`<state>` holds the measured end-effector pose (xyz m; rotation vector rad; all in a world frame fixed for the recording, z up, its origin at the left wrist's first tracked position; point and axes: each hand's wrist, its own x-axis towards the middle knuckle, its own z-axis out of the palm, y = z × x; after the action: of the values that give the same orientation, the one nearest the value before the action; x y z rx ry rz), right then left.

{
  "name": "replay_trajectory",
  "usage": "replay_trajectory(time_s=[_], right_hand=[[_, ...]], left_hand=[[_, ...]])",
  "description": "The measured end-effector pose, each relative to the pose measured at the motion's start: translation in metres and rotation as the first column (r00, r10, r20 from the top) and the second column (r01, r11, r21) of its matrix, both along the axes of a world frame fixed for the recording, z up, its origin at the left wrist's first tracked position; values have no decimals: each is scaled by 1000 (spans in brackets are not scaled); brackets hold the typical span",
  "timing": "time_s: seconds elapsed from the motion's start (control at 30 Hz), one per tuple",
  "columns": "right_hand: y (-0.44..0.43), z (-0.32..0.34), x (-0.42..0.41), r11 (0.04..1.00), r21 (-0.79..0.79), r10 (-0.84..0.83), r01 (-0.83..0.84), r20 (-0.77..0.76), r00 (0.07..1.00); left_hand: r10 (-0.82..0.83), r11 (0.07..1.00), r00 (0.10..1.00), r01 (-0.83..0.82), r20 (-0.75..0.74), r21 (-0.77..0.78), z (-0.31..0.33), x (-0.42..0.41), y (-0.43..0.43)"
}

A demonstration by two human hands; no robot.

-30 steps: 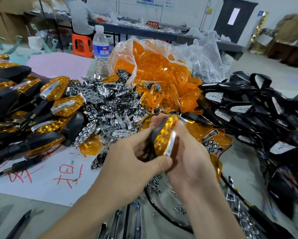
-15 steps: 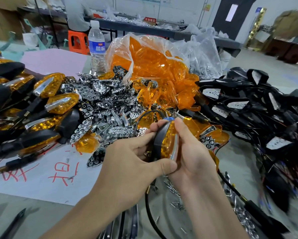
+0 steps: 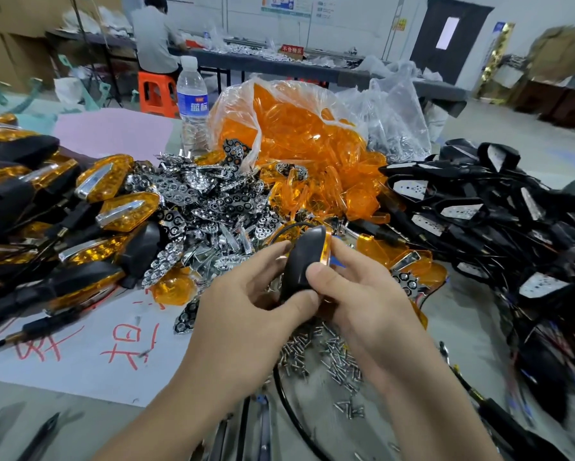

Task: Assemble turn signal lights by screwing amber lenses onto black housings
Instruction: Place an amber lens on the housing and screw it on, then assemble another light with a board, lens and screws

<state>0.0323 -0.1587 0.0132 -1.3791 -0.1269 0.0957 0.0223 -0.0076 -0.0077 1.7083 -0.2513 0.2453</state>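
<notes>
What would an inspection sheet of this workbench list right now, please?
Surface: grey bench, partly under white paper sheet with red handwriting.
Job's things: black plastic housing with amber lens, in hand; clear bag of amber lenses; black housings pile right; finished lights left.
Clutter: chrome reflector heap; loose small screws; clear water bottle.
Grippers: left hand and right hand both grip the housing.
Cables: black cable hangs below the hands.
Surroundings: person seated on orange stool; dark door.
</notes>
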Motion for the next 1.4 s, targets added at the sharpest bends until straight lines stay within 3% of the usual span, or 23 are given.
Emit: replay_trajectory(time_s=[0.13, 0.4, 0.5, 0.57, 0.67, 0.73, 0.83, 1.07, 1.17, 1.3, 1.33, 1.4], right_hand=[[-3, 0, -2, 995, -5, 99, -99, 22, 995], [-2, -1, -2, 992, -29, 123, -121, 54, 991], [0, 2, 0, 994, 38, 106, -106, 19, 994], [1, 2, -2, 991, 48, 125, -124, -9, 992], [12, -1, -8, 978, -143, 144, -155, -84, 986], [19, -2, -9, 966, -213, 134, -148, -80, 988], [20, 1, -10, 974, -193, 115, -119, -32, 993], [32, 17, -18, 969, -247, 16, -12, 12, 1000], [48, 38, -31, 959, -213, 191, -188, -6, 982], [83, 68, -46, 832, -253, 501, -494, -40, 864], [95, 71, -48, 817, -278, 518, -504, -28, 855], [125, 70, -49, 827, -292, 497, -481, -22, 868]], left_hand=[[-43, 998, 997, 39, -62, -55, 2, 7, 9], [-222, 963, 971, 205, -85, -177, 4, 8, 13], [-208, 923, 957, 125, -200, -363, 6, 9, 10], [-217, 834, 929, 17, -298, -552, 8, 14, 10], [-186, 750, 912, -107, -365, -652, 10, 20, 14], [-131, 745, 922, -150, -363, -650, 9, 22, 17], [-46, 791, 944, -166, -328, -589, 6, 23, 19], [-25, 870, 968, -103, -252, -482, 19, 25, 33], [60, 790, 959, -215, -277, -574, 31, 29, 45], [63, 614, 945, -290, -321, -734, 62, 49, 99], [83, 625, 946, -293, -312, -723, 72, 54, 117], [168, 744, 948, -302, -271, -596, 89, 62, 154]])
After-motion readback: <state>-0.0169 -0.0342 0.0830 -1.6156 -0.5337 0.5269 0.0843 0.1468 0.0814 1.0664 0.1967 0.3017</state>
